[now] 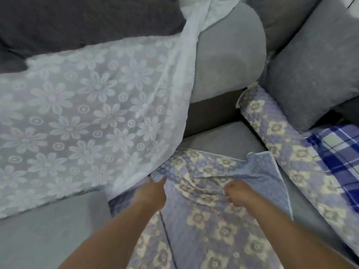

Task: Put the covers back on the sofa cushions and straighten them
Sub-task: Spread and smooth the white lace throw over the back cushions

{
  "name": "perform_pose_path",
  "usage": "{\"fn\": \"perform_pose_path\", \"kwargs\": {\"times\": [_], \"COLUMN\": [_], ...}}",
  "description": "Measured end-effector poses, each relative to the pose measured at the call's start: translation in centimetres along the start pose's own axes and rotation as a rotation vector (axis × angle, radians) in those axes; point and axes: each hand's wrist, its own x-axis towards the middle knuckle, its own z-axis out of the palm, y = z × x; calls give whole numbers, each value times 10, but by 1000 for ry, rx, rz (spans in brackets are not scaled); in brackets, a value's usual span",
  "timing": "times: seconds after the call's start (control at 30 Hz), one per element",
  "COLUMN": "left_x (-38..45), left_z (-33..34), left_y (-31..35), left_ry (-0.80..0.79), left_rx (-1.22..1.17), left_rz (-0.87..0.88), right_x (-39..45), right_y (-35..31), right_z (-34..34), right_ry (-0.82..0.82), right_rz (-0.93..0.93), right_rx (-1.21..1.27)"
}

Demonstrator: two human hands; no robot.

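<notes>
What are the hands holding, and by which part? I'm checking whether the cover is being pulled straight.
Both hold the blue flowered cover: the left hand pinches a bunched fold near its far edge, the right hand clutches a gathered fold in the middle.

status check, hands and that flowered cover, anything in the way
Left hand and right hand both gripping blue flowered cover. Cover rumpled, far right corner folded over. White lace cloth overlaps its left edge.

Two bare forearms come up from the lower edge, sleeveless as far as the view reaches, ending in the left hand (153, 193) and right hand (240, 193), with no ring, watch or bracelet to be seen on either.
</notes>
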Motion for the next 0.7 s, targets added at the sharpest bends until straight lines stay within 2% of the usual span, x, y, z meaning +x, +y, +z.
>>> {"fn": "perform_pose_path", "kwargs": {"times": [0.13,0.23,0.33,0.43,0.5,0.53,0.63,0.7], "left_x": [84,91,78,74,75,74,68,51], "left_z": [13,37,54,55,47,37,-7,-53], "left_y": [-7,-24,-42,-57,-65,-68,-102,-149], "left_ry": [-36,22,129,268,286,345,770,887], "left_rx": [95,162,57,-230,-579,-704,-590,-639], "left_rz": [-121,-41,48,-23,-154,-209,-218,-358], "right_x": [92,157,191,162,118,95,27,-6], "right_y": [-41,-92,-141,-180,-210,-227,-293,-337], "right_z": [15,19,25,52,78,85,81,63], "right_ry": [-13,-42,-42,-207,-238,-249,-361,-381], "right_rz": [-23,-68,-218,-359,-439,-481,-645,-733], "right_rx": [380,501,584,588,439,393,498,597]}}
